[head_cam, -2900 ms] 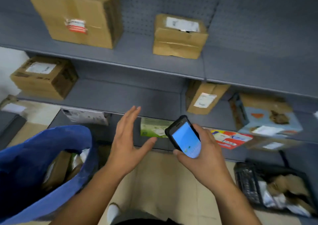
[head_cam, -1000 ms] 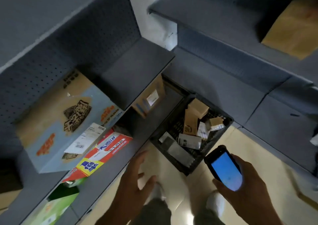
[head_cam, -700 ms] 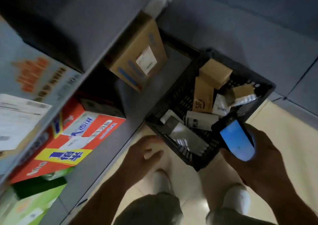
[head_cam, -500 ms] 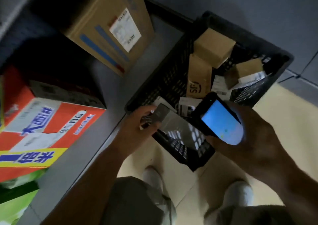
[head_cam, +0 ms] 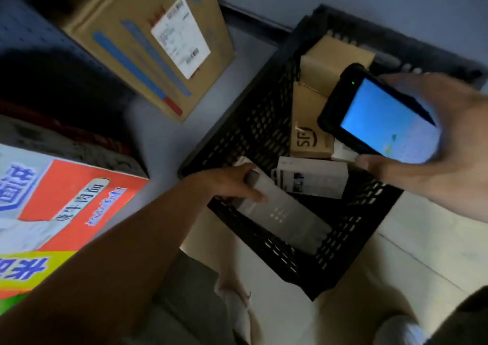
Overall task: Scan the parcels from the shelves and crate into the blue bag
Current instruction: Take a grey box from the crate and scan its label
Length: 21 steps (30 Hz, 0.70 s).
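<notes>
Head: left hand (head_cam: 229, 183) grips parcel (head_cam: 285, 218) (at crate (head_cam: 245, 122) rim)

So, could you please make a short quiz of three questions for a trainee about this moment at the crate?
1. True or false: the left grip holds a grey flat parcel over the black crate.
2. What does the right grip hold? A) a roll of tape B) a handheld scanner with a blue screen C) a cardboard lid
3. Which letters are printed on the brown box in the crate, beside the scanner?
Key: 1 true; 2 B; 3 SF.
</notes>
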Motion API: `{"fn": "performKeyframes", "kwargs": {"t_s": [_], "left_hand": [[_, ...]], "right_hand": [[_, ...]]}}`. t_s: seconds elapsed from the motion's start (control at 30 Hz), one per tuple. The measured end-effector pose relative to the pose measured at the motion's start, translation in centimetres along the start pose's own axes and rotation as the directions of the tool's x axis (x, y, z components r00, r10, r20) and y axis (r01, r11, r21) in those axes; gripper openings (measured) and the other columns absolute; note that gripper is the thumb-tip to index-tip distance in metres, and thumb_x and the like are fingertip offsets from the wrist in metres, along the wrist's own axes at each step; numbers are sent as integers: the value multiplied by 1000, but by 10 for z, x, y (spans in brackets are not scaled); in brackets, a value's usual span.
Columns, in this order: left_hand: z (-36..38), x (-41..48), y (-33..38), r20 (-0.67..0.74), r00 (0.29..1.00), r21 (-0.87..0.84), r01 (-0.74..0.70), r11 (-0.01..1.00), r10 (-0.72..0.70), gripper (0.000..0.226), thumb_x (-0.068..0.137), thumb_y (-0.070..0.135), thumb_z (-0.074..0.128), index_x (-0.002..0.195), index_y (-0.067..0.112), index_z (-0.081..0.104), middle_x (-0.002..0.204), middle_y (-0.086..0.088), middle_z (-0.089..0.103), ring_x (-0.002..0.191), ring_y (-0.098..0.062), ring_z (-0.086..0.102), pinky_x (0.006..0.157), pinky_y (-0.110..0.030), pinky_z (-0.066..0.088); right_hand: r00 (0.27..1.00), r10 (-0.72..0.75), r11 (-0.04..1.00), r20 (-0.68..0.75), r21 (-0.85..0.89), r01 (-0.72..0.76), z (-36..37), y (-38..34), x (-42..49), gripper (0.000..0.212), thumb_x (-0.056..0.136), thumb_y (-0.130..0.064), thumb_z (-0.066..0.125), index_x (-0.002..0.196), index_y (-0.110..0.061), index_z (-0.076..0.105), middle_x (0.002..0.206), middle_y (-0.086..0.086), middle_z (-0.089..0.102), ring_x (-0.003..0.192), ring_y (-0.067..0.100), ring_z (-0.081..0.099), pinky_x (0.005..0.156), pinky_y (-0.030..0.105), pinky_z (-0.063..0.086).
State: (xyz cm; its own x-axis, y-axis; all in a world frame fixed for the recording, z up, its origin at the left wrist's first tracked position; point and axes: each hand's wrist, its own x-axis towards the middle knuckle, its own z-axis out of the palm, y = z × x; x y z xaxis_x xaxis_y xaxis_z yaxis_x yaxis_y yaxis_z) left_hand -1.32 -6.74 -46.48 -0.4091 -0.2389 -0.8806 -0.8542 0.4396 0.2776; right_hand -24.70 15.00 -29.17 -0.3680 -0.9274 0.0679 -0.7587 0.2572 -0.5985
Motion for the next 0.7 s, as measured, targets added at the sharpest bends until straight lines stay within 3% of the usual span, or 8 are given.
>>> {"fn": "performKeyframes", "kwargs": {"t_s": [0.07, 0.13, 0.27, 0.37, 0.5, 0.6, 0.7], "left_hand": [[-2, 4, 2, -35, 998, -24, -43, 999, 42, 111, 64, 78, 77, 154, 44, 21, 159, 6, 35, 140, -18, 41, 113, -30, 37], [-1, -2, 6, -71, 992, 22, -104, 994, 106, 97, 60, 75, 80, 140, 49, 32, 147, 4, 45, 125, -17, 50, 106, -34, 45], [-21, -38, 10, -202, 947, 99, -232, 968, 248, 94, 53, 68, 85, 130, 57, 32, 134, 10, 36, 122, -14, 45, 104, -36, 46], [-36, -67, 14, -350, 851, 135, -368, 920, 392, 98, 50, 60, 90, 128, 62, 31, 139, 21, 28, 129, -7, 37, 104, -29, 41], [-38, -85, 14, -511, 662, 177, -543, 821, 549, 107, 46, 49, 98, 132, 58, 35, 150, 22, 22, 141, -3, 31, 106, -16, 35], [-37, -82, 25, -587, 541, 250, -587, 770, 602, 108, 46, 45, 99, 132, 58, 34, 154, 24, 17, 145, -8, 30, 107, -23, 37], [-35, -75, 40, -606, 484, 304, -592, 746, 631, 103, 47, 55, 92, 134, 55, 35, 153, 25, 16, 143, -9, 31, 105, -30, 40]], "right_hand": [[997, 65, 997, 50, 32, -67, 7, 1, -8, 88, 62, -55, 77, 135, -14, 52, 130, 13, 56, 117, 36, 53, 95, 52, 45], [986, 134, 989, 94, 47, -139, 9, 6, -20, 92, 59, -64, 81, 135, -25, 50, 125, 2, 56, 113, 27, 55, 93, 46, 48], [968, 235, 970, 84, 46, -240, 17, 34, -34, 92, 52, -82, 67, 130, -39, 46, 116, -12, 54, 105, 19, 56, 86, 38, 48], [936, 351, 933, 23, 71, -352, 10, 45, -35, 83, 50, -79, 61, 125, -48, 44, 109, -14, 54, 102, 12, 53, 86, 31, 46], [913, 408, 910, -24, 91, -404, -3, 50, -36, 84, 58, -79, 60, 133, -43, 45, 117, -14, 57, 109, 12, 53, 92, 34, 44], [909, 416, 908, 14, 51, -416, -3, 56, -41, 87, 54, -83, 62, 130, -44, 45, 113, -10, 60, 104, 17, 59, 90, 42, 52], [910, 406, 912, 86, 31, -409, -3, 61, -42, 82, 54, -76, 68, 125, -39, 48, 107, -6, 61, 96, 19, 62, 82, 44, 57]]}}
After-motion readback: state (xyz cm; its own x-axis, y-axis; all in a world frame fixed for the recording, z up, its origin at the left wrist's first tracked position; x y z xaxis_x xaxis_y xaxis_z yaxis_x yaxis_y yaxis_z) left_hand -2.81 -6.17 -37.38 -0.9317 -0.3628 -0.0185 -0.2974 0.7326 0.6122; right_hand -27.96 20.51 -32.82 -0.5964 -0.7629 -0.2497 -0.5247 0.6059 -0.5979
